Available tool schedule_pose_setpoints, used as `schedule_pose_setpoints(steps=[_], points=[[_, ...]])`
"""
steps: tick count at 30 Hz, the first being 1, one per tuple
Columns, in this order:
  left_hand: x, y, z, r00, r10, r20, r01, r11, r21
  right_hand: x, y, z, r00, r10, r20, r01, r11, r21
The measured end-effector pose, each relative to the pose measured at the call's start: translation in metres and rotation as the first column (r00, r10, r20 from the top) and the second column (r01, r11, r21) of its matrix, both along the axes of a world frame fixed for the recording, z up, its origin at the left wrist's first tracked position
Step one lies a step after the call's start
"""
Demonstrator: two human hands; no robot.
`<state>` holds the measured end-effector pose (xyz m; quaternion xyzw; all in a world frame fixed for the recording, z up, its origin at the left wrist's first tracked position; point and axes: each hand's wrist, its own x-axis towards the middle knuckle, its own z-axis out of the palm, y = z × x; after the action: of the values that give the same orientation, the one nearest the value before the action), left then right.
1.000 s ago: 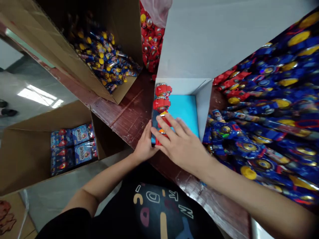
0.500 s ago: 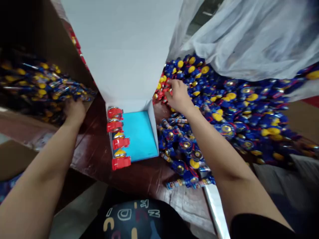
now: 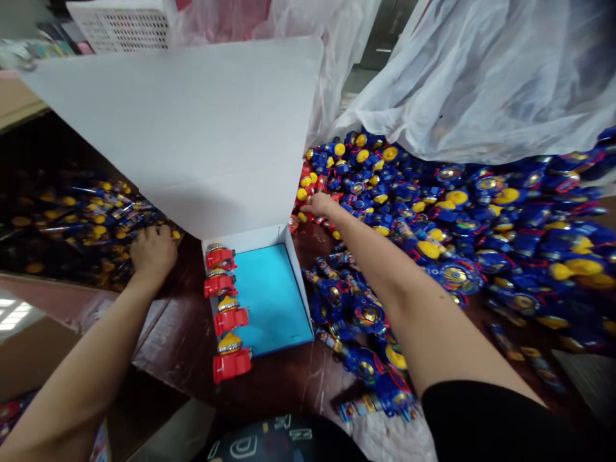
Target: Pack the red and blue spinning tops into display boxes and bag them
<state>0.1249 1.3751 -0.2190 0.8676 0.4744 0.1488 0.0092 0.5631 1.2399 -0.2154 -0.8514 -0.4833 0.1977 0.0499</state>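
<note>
My left hand [image 3: 154, 253] is down in a dark carton at the left, fingers curled over a heap of small blue and yellow toy pieces [image 3: 103, 215]; its fingertips are hidden. My right hand [image 3: 318, 204] reaches behind the raised lid's right edge, its fingers closed at a red toy in a small heap of red and yellow toys [image 3: 307, 181]. Between my arms stands an open white box with a blue floor [image 3: 272, 298]. Several red toys with yellow or metallic tops [image 3: 231, 317] line its left wall in a column.
A big pile of blue and yellow toys [image 3: 457, 205] spreads over the right side, beneath a white plastic sheet [image 3: 486, 83]. The tall white lid [image 3: 226, 128] blocks the view behind the box. A white basket [image 3: 128, 29] stands at the back left. The table [image 3: 282, 385] is dark brown.
The view has shifted, so box, lid and toys sit lower and more of the background shows. My right hand has drawn in closer to the lid's edge; the left stays in the carton.
</note>
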Motion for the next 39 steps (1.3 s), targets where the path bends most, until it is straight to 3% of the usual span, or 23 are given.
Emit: schedule_pose_setpoints(steps=[3, 7, 8, 10, 12, 13, 15, 18, 22, 24, 26, 28, 30, 33, 35, 39], points=[[-0.010, -0.035, 0.001, 0.999, -0.014, 0.051, 0.019, 0.996, -0.090, 0.005, -0.027, 0.014, 0.999, -0.004, -0.040, 0.005, 1.000, 0.017], [-0.042, -0.090, 0.015, 0.926, 0.036, 0.376, 0.015, 0.991, -0.130, -0.007, -0.084, 0.042, 0.995, -0.005, -0.098, 0.021, 0.987, 0.159], [-0.050, -0.104, 0.021, 0.903, 0.031, 0.428, 0.032, 0.990, -0.138, -0.016, -0.102, 0.047, 0.984, -0.007, -0.178, 0.053, 0.965, 0.256], [-0.058, -0.134, 0.034, 0.881, -0.043, 0.471, 0.147, 0.971, -0.186, -0.043, -0.136, 0.052, 0.905, 0.028, -0.425, 0.191, 0.866, 0.463], [-0.053, -0.159, 0.046, 0.838, -0.179, 0.515, 0.358, 0.893, -0.273, -0.079, -0.165, 0.054, 0.780, 0.140, -0.610, 0.305, 0.766, 0.565], [-0.045, -0.170, 0.050, 0.802, -0.245, 0.544, 0.464, 0.829, -0.311, -0.099, -0.176, 0.055, 0.752, 0.203, -0.627, 0.289, 0.754, 0.590], [-0.025, -0.184, 0.053, 0.733, -0.341, 0.588, 0.620, 0.690, -0.373, -0.137, -0.191, 0.057, 0.770, 0.336, -0.543, 0.113, 0.765, 0.634], [-0.001, -0.195, 0.053, 0.705, -0.366, 0.607, 0.687, 0.565, -0.457, -0.175, -0.197, 0.065, 0.783, 0.531, -0.323, -0.231, 0.731, 0.642], [0.004, -0.199, 0.055, 0.678, -0.369, 0.635, 0.722, 0.498, -0.481, -0.181, -0.194, 0.072, 0.708, 0.681, -0.188, -0.397, 0.604, 0.691], [0.001, -0.200, 0.058, 0.620, -0.451, 0.642, 0.774, 0.485, -0.407, -0.178, -0.195, 0.072, 0.642, 0.747, -0.172, -0.429, 0.536, 0.727], [-0.003, -0.202, 0.056, 0.562, -0.572, 0.597, 0.814, 0.512, -0.276, -0.179, -0.196, 0.072, 0.592, 0.781, -0.197, -0.421, 0.508, 0.751], [-0.005, -0.203, 0.049, 0.537, -0.687, 0.490, 0.816, 0.570, -0.096, -0.185, -0.199, 0.072, 0.603, 0.742, -0.293, -0.351, 0.577, 0.737], [-0.006, -0.203, 0.037, 0.548, -0.751, 0.369, 0.786, 0.613, 0.080, -0.194, -0.199, 0.072, 0.634, 0.629, -0.450, -0.238, 0.712, 0.661], [-0.007, -0.198, 0.020, 0.586, -0.765, 0.266, 0.749, 0.637, 0.181, -0.205, -0.198, 0.071, 0.556, 0.397, -0.731, -0.069, 0.898, 0.435], [-0.008, -0.192, 0.015, 0.610, -0.744, 0.273, 0.743, 0.657, 0.128, -0.205, -0.196, 0.071, 0.499, 0.313, -0.808, -0.018, 0.936, 0.352], [-0.010, -0.183, 0.017, 0.635, -0.683, 0.362, 0.716, 0.696, 0.057, -0.192, -0.192, 0.068, 0.614, 0.393, -0.685, -0.028, 0.877, 0.479]])
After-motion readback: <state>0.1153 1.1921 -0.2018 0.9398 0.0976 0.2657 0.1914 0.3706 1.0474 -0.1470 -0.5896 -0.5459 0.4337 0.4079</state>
